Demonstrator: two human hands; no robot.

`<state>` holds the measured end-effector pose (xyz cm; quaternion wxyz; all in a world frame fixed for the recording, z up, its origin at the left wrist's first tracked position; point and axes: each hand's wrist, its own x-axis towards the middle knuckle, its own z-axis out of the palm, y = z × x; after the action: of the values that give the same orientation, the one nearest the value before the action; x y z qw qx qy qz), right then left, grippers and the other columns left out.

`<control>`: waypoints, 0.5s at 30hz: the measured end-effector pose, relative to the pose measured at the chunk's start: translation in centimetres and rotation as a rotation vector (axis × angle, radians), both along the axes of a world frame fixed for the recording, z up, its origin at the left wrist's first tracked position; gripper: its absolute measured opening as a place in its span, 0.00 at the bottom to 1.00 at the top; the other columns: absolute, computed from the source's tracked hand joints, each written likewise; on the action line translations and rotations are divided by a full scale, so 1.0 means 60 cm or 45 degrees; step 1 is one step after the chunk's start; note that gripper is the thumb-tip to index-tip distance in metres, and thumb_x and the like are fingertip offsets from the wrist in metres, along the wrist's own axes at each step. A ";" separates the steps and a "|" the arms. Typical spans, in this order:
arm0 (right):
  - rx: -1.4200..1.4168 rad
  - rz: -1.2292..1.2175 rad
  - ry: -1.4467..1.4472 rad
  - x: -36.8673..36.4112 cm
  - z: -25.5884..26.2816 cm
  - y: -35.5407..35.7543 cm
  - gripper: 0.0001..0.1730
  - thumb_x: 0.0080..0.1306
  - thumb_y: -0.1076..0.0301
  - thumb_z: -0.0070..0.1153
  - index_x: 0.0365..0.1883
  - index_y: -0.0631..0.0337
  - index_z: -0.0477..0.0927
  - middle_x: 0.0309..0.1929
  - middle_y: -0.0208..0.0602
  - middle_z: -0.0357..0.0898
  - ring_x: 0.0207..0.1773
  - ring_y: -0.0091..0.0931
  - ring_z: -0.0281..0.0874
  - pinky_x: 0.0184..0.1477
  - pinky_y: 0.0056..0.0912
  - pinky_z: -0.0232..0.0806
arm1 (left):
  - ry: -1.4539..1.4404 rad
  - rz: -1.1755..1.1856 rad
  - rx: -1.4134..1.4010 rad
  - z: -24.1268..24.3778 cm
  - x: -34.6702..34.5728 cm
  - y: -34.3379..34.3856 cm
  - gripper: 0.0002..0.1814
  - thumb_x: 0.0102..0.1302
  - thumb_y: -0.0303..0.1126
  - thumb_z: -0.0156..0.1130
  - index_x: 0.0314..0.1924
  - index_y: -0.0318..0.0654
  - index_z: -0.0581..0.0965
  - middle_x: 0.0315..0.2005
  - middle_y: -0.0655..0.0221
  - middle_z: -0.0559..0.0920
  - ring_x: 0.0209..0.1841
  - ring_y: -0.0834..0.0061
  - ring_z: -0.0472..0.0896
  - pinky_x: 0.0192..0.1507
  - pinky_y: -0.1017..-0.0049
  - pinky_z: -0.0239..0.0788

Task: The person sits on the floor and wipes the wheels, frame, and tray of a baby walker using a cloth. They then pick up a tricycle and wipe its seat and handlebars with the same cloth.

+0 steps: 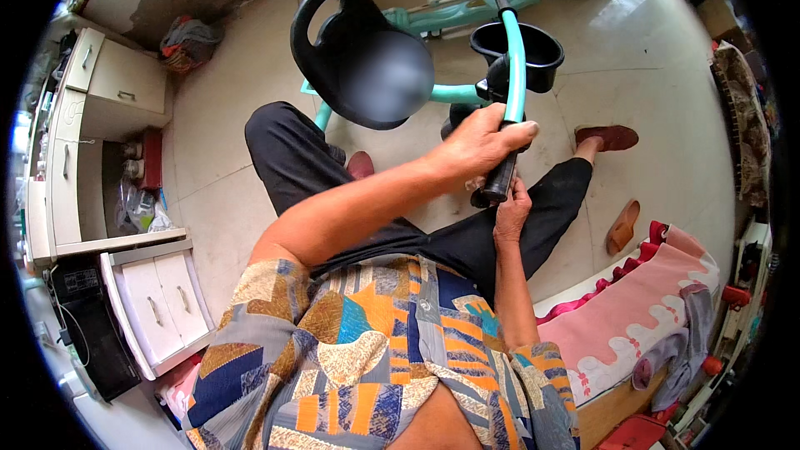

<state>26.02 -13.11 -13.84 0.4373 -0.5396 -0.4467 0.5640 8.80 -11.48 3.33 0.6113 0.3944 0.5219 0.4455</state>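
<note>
Before me a small ride-on cycle has a turquoise handlebar (515, 65) and a black plastic seat (315, 31) with a loop-shaped back; the seat's middle is blurred. My left hand (478, 140) reaches across and is closed around the handlebar where the turquoise tube meets the black grip (502, 178). Lower down, my right hand (514, 212) holds the grip's free end from beneath, some of its fingers hidden behind it. A small dark part shows beside that end. Beyond my left hand, a black basket (550, 78) sits beside the handlebar.
Behind the cycle stands a turquoise tubular frame (462, 15) with white struts. A brown slipper (623, 228) lies on the tiled floor. White cabinets (125, 81) line the left side. To the right is a bench with a pink cover (625, 319) and a grey garment (687, 337).
</note>
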 end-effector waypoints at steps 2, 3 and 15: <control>0.088 -0.005 -0.018 0.006 -0.004 -0.001 0.08 0.69 0.71 0.54 0.39 0.67 0.79 0.27 0.28 0.79 0.27 0.17 0.74 0.33 0.21 0.67 | 0.165 -0.203 0.191 -0.003 -0.078 -0.004 0.23 0.75 0.48 0.46 0.53 0.34 0.74 0.33 0.62 0.80 0.29 0.74 0.81 0.27 0.74 0.75; 0.127 -0.006 -0.022 0.006 -0.006 -0.003 0.08 0.69 0.71 0.54 0.39 0.67 0.79 0.27 0.28 0.79 0.27 0.17 0.74 0.33 0.21 0.68 | 0.609 -0.040 0.438 -0.003 -0.130 0.006 0.20 0.71 0.45 0.53 0.53 0.36 0.76 0.37 0.60 0.80 0.37 0.69 0.81 0.34 0.72 0.75; 0.083 0.207 -0.252 0.009 -0.100 -0.003 0.08 0.68 0.71 0.54 0.39 0.66 0.81 0.30 0.28 0.81 0.29 0.18 0.76 0.34 0.24 0.69 | 1.199 0.912 0.019 -0.039 -0.429 0.055 0.15 0.70 0.41 0.59 0.46 0.36 0.78 0.21 0.67 0.78 0.19 0.76 0.77 0.22 0.72 0.72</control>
<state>26.53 -13.29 -19.84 0.3612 -0.5402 -0.5480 0.5268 -16.92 -8.20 0.98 0.1227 0.3532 0.8345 0.4048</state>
